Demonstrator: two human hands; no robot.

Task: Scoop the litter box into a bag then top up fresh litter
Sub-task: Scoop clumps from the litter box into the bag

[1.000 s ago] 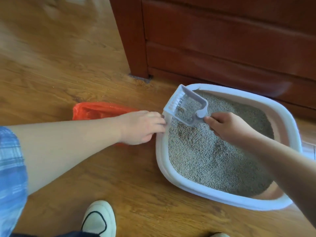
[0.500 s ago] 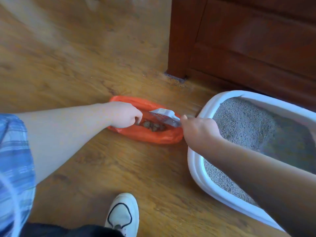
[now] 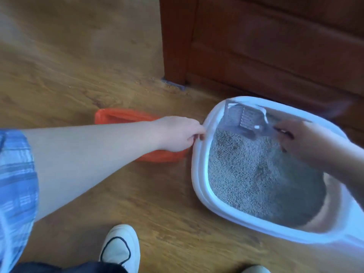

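Left hand [image 3: 177, 133]: is reaching out across the floor with the fingers curled downward, pinching the near-right edge of the orange bag [image 3: 126, 117], just beside the litter box rim.
Right hand [image 3: 303, 140]: is gripping the handle of the scoop [image 3: 248, 119], fingers wrapped round it; the hand is smeared by motion blur, so the finer finger placement is not showing.
Scoop: pale, translucent and slotted, it is hanging tilted over the far-left corner of the box, above the litter and close to it; whether it is touching the surface is not clear.
Litter box [image 3: 199, 174]: white with a rounded rim, it is sitting on the floor to the right, close against the dark cabinet.
Litter [image 3: 256, 174]: grey granules are covering most of the tray, with bare pale plastic showing at the near-right end.
Orange bag: is lying on the floor just left of the box, partly hidden under the left forearm and hand.
Wooden floor [image 3: 78, 66]: is carrying everything; a few loose grains [image 3: 153, 83] are lying near the cabinet's foot.
Cabinet [image 3: 275, 46]: dark reddish wood, it is standing behind the box.
Shoe [image 3: 120, 247]: white with a dark outline, it is resting at the bottom edge.
Sleeve [image 3: 15, 184]: blue plaid, it is covering the left upper arm.
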